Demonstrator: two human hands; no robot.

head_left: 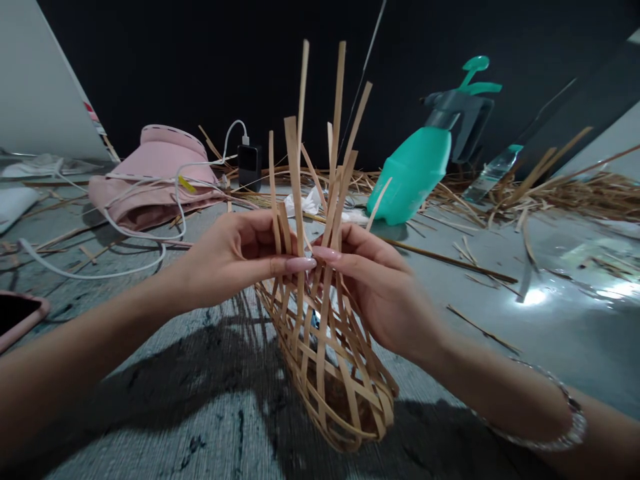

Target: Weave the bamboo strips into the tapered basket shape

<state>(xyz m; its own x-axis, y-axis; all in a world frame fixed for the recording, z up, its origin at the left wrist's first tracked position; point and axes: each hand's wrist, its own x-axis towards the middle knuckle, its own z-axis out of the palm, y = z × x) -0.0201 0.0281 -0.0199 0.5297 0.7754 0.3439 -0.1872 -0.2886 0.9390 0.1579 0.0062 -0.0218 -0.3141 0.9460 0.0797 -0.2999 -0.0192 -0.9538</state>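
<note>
A half-woven basket point(325, 360) of tan flat strips stands between my hands, its open weave bulging toward me. Several loose strip ends point(294, 167) rise upward from its narrowed upper part. My left hand point(235, 260) pinches strips at the left side, thumb laid across the front. From the right, my right hand point(375, 280) grips more strips, its thumb close to the left thumb tip. The fingers behind the strips are partly hidden. A beaded bracelet point(570, 427) circles the right wrist.
A teal spray bottle point(413, 170) stands behind to the right, near a clear plastic bottle point(493, 173). A pink visor hat point(170, 163), white cable point(181, 200) and black power bank point(249, 167) lie back left. A phone point(20, 317) rests left. Loose strips point(575, 190) litter the table point(200, 413).
</note>
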